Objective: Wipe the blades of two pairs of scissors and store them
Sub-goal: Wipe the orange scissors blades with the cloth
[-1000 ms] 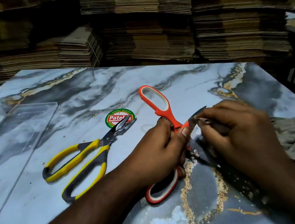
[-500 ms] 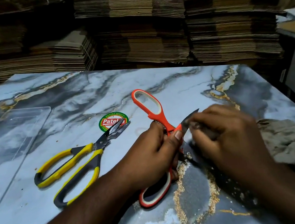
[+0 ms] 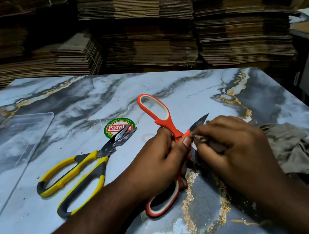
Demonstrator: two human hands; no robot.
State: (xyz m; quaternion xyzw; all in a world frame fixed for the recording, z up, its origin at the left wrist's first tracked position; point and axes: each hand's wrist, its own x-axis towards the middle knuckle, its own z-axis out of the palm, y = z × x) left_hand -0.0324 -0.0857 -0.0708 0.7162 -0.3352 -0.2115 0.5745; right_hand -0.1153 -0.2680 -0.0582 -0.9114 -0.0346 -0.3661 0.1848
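Centrally, left hand (image 3: 157,160) gripping orange scissors (image 3: 155,110), right hand (image 3: 234,144) pinching cloth (image 3: 307,154), "Patel" sticker (image 3: 117,126).

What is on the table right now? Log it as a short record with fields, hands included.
surface: marble-pattern table
left hand: grips the orange scissors near the pivot, blades open
right hand: pinches a grey cloth onto one blade
yellow scissors: flat on the table, untouched, tips over a round sticker
clear tray: far left, nothing visible in it
background: stacked flat cardboard
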